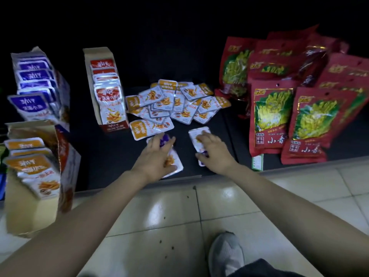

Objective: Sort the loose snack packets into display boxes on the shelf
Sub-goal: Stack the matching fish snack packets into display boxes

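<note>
Two hands are down on the dark shelf (111, 160) near its front edge, each pressing on a purple-trimmed packet. Left hand (157, 154) lies fingers spread over a purple packet (175, 162) with the thumb along its near side, grasp forming but not closed. Right hand (213, 150) sits flat and open on a second purple packet (196, 134), fingertips pinning it. Just behind them, mid-shelf, sprawls the loose pile (173, 104) of orange-labelled packets, overlapping every which way.

These look like small foil sachets, silvery with a coloured band and a picture of yellow strips: light, flat, floppy and probably slick, so they'll likely slide rather than lift. Best bet, I'd say, is to drag one to the front edge or pinch a sealed border between thumb and forefinger.

Toward the left end stand the display boxes: a purple box (40, 82) at the back, a red box (107, 90) beside the pile, an orange box (34, 166) at the front corner. Purple is surely the destination. Big red bags (299, 108) crowd the right end.
</note>
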